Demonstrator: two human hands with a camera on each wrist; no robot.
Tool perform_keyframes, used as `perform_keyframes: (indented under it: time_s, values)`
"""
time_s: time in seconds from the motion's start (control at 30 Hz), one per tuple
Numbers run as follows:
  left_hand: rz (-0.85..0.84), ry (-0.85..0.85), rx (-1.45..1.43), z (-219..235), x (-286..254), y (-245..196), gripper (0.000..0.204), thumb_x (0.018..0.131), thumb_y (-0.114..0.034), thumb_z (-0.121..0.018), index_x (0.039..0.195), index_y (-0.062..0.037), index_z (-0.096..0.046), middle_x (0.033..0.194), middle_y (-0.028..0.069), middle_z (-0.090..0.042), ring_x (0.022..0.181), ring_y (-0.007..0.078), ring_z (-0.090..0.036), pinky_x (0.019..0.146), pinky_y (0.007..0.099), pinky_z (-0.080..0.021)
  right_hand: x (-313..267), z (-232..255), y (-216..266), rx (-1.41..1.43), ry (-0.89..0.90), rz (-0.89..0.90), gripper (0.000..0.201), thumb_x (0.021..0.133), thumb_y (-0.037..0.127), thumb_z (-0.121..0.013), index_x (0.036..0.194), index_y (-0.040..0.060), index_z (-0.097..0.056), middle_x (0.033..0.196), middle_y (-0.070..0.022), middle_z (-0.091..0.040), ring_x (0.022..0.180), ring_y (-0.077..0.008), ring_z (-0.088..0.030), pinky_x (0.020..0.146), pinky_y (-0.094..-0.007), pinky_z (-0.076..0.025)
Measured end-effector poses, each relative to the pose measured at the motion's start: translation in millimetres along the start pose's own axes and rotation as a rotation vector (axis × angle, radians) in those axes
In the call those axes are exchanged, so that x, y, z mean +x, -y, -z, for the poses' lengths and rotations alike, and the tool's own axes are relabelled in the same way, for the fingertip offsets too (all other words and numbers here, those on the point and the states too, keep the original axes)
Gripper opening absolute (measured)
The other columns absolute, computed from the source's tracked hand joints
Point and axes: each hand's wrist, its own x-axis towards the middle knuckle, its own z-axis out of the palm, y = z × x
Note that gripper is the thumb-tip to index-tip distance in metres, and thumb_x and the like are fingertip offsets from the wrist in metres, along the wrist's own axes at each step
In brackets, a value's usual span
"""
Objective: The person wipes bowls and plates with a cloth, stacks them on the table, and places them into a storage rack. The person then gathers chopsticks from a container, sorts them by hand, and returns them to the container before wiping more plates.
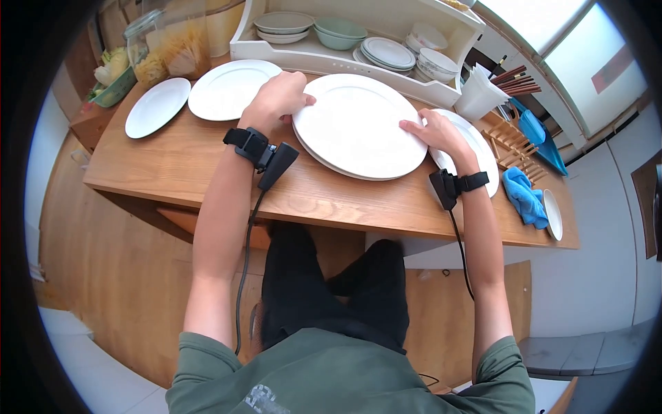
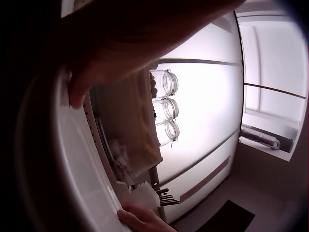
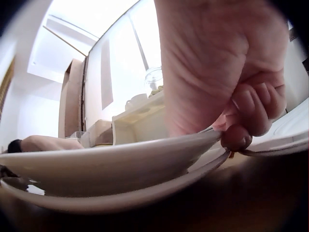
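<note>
The print [image 1: 264, 399] on the shirt [image 1: 338, 366] is too blurred to read. The left hand [image 1: 278, 98] and right hand [image 1: 443, 132], well apart, pinch opposite rims of the top plate [image 1: 358, 124], over a lower plate [image 3: 111, 200], in front of the shelf [image 1: 296, 58].

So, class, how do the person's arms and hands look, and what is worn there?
Short dark green sleeves end above the elbows. The left hand and right hand wear no gloves; at each wrist, a black strap bears a black device with a thin dark cable.
</note>
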Motion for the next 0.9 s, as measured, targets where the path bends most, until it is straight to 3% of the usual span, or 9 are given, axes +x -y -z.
perform_keyframes:
  time_s: [0.1,0.17,0.23,0.37,0.47,0.53,0.63,0.77,0.9]
  values:
    - [0.015,0.12,-0.082,0,5,3,0.038,0.082,-0.029,-0.067,0.072,0.0067,-0.061,0.055,0.0158,-0.06,0.044,0.0209,-0.059,0.04,0.032,-0.046,-16,15,-4,0.236,0.08,-0.069,0.066,0.084,0.053,-0.059,0.11,-0.0077,-0.059,0.081,-0.0214,-0.065,0.069,-0.0253,-0.064,0.07,-0.0358,-0.049]
    - [0.002,0.131,-0.096,3,4,5,0.036,0.084,-0.028,-0.065,0.073,0.0063,-0.062,0.056,0.0149,-0.061,0.045,0.0208,-0.06,0.042,0.0317,-0.047,-30,38,-13,0.232,0.068,-0.095,0.056,0.089,0.046,-0.057,0.12,-0.0014,-0.056,0.073,-0.0084,-0.062,0.063,-0.012,-0.058,0.058,-0.0275,-0.045]
    - [-0.009,0.144,-0.116,6,0,6,0.035,0.085,-0.027,-0.063,0.074,0.0059,-0.064,0.057,0.0141,-0.062,0.047,0.0206,-0.061,0.043,0.0314,-0.048,-43,51,-48,0.359,-0.015,-0.179,0.048,0.093,0.037,-0.056,0.124,0.001,-0.053,0.073,-0.0042,-0.062,0.065,-0.0085,-0.057,0.05,-0.0221,-0.043]
    - [-0.032,0.2,-0.176,17,-5,9,0.036,0.087,-0.029,-0.06,0.078,0.0057,-0.063,0.059,0.0124,-0.063,0.045,0.0188,-0.058,0.042,0.0297,-0.046,-92,79,-159,0.113,-0.201,-0.22,0.05,0.086,0.037,-0.063,0.116,-0.0025,-0.057,0.092,-0.0159,-0.067,0.079,-0.0224,-0.065,0.069,-0.0317,-0.051]
    - [-0.052,0.143,-0.224,17,-1,15,0.035,0.088,-0.03,-0.06,0.088,0.0051,-0.059,0.06,0.0102,-0.061,0.043,0.0165,-0.056,0.039,0.0281,-0.043,-139,80,-224,-0.221,-0.158,-0.379,0.06,0.084,0.043,-0.063,0.125,0.0003,-0.053,0.111,-0.0226,-0.063,0.104,-0.033,-0.061,0.088,-0.038,-0.047]
    - [-0.052,0.063,-0.285,15,1,19,0.035,0.088,-0.03,-0.061,0.096,0.0039,-0.055,0.061,0.0081,-0.059,0.042,0.0147,-0.052,0.036,0.0274,-0.04,-163,56,-257,-0.086,-0.131,-0.44,0.064,0.085,0.046,-0.061,0.13,0.0024,-0.05,0.118,-0.0237,-0.058,0.112,-0.0338,-0.055,0.094,-0.0385,-0.043]
    - [-0.029,0.123,-0.183,9,4,18,0.038,0.089,-0.031,-0.06,0.102,0.004,-0.054,0.062,0.0079,-0.059,0.042,0.0151,-0.053,0.036,0.0281,-0.04,-178,48,-250,0.102,-0.058,-0.636,0.073,0.085,0.054,-0.057,0.139,0.008,-0.04,0.134,-0.0244,-0.047,0.128,-0.0345,-0.042,0.105,-0.038,-0.033]
    - [-0.044,0.139,-0.216,-1,-3,15,0.044,0.09,-0.033,-0.059,0.113,0.0044,-0.05,0.064,0.0083,-0.06,0.043,0.0152,-0.054,0.036,0.0281,-0.042,-181,47,-222,0.063,-0.041,-0.592,0.073,0.084,0.048,-0.061,0.14,0.0076,-0.038,0.134,-0.0239,-0.047,0.127,-0.0356,-0.043,0.105,-0.039,-0.034]
    - [0.022,0.221,-0.297,-1,-7,9,0.05,0.092,-0.033,-0.055,0.123,0.0043,-0.043,0.067,0.0102,-0.06,0.045,0.0153,-0.056,0.037,0.0278,-0.045,-187,48,-230,-0.051,-0.044,-0.358,0.065,0.078,0.031,-0.069,0.134,0.0081,-0.045,0.124,-0.0244,-0.055,0.117,-0.0365,-0.052,0.099,-0.0395,-0.04]
